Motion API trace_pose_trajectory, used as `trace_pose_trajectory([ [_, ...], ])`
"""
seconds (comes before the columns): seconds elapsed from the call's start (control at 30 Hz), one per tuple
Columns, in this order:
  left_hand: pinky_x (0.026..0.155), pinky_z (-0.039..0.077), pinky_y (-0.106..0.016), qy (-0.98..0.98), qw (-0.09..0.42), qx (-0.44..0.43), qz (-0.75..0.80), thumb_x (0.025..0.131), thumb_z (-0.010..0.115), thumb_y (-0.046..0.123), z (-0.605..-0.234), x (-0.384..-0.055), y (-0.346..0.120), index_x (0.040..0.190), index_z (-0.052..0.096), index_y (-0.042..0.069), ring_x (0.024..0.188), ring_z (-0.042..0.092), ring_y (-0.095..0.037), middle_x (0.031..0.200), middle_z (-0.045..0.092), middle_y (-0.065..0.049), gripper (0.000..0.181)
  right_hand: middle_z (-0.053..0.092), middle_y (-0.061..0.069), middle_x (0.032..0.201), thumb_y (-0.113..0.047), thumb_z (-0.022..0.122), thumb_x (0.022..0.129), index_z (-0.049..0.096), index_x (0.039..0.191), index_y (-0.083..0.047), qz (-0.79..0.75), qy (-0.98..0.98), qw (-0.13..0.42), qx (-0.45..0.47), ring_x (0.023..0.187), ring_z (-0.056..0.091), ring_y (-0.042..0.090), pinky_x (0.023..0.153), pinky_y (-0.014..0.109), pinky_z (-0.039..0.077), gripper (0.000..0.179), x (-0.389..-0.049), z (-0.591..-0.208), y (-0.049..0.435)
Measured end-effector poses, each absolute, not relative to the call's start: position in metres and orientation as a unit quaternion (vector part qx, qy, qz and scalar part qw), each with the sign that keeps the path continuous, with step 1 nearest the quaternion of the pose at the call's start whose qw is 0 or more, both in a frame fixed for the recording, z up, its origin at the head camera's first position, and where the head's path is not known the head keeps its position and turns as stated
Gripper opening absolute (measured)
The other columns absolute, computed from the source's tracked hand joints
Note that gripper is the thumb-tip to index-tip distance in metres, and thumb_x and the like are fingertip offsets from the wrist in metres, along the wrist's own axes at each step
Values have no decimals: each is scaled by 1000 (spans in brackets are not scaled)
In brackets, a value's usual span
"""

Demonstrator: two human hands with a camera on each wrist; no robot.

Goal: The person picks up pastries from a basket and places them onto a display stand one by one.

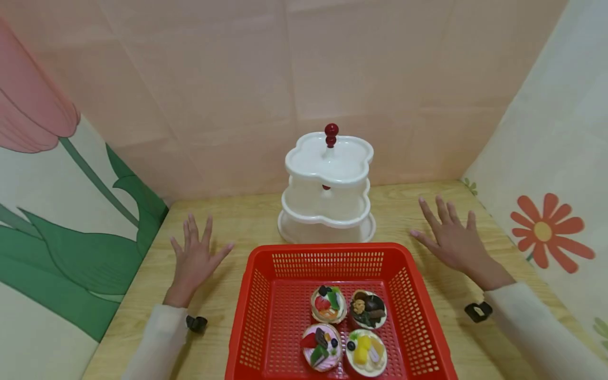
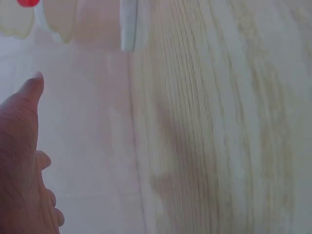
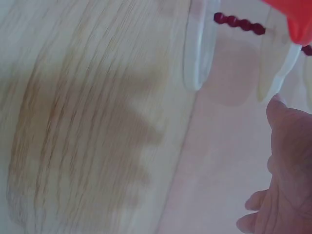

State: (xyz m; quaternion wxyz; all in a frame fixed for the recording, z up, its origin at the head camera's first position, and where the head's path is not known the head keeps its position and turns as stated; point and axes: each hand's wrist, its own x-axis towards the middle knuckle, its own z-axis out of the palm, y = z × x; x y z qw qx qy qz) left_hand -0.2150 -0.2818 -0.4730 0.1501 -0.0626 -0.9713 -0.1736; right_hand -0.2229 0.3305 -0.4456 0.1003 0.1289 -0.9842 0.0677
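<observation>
My left hand [image 1: 193, 264] is spread over the table on the left of a red plastic basket [image 1: 328, 247], fingers straight and holding nothing. On the other side, my right hand [image 1: 457, 244] is spread too, its fingers pointing toward the back wall. Inside the basket sit several cupcakes: one with strawberry and a green leaf [image 1: 329, 304], a chocolate one with a walnut [image 1: 368, 310], a pink one [image 1: 322, 347] and one with yellow fruit [image 1: 366, 353]. Behind the basket stands a white three-tier stand [image 1: 351, 158] with a red knob [image 1: 331, 130]. Both wrist views show the hands above the wood.
The wooden table [image 1: 223, 221] meets a pink cloth wall [image 1: 214, 105] at the back. A cloth with a printed tulip [image 1: 33, 105] hangs on the left, and one with a red flower [image 1: 542, 231] on the right. The basket fills the front middle of the table.
</observation>
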Motion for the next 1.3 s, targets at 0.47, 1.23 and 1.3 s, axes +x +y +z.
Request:
trace_pose_trajectory([
  [0.47,112,-3,-78,-954,89,-99,-269,100,57,53,-453,-177,-263,165,5,21,153,-9,-42,166,-17,-18,89,22,29,163,-43,54,105,4,165,-13,160,-961,114,192,147,22,50,116,72,-3,84,-180,-410,304],
  [1.23,118,7,-71,-943,43,-146,-297,99,63,48,-442,-114,-221,164,0,31,155,0,-36,169,-7,-10,93,51,19,148,-70,62,88,55,147,-12,180,-949,-18,258,132,49,48,89,64,54,83,-117,-385,241],
  [1.3,118,8,-71,-943,36,-148,-296,98,64,48,-440,-109,-218,164,0,31,155,2,-36,170,-6,-9,93,52,18,148,-71,63,86,54,147,-12,176,-946,-29,271,133,49,47,90,63,54,86,-116,-388,240],
])
